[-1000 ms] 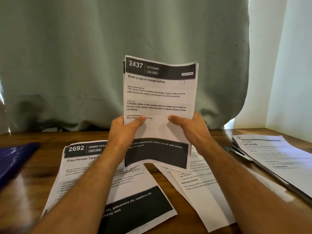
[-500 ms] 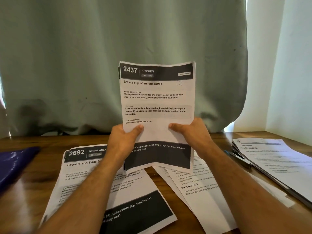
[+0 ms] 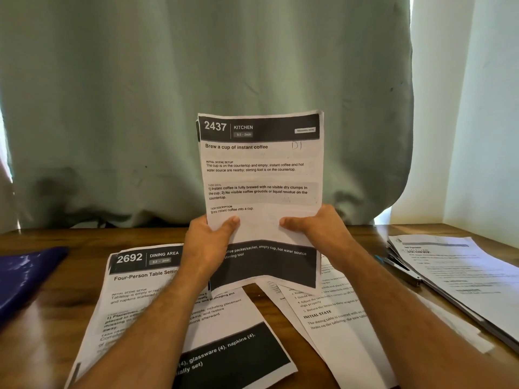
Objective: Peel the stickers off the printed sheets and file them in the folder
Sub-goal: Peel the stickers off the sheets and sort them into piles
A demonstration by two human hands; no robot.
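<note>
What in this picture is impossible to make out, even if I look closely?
- Stickers: none identifiable on the upright white printed sheet numbered 2437; head view too coarse.
- Fingers behind that sheet: hidden by paper; only thumbs of left hand and right hand show.
- Flat white sheet numbered 2692: text covered by the left forearm.
- Dark blue folder: cut off by the left edge.
- Right-hand stack of white papers: print blurred.

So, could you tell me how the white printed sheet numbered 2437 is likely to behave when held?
The white printed sheet numbered 2437 is probably floppy: its bottom edge bows below the left hand and right hand. It looks light, since thumbs alone pin its front. It likely creases easily.
</note>
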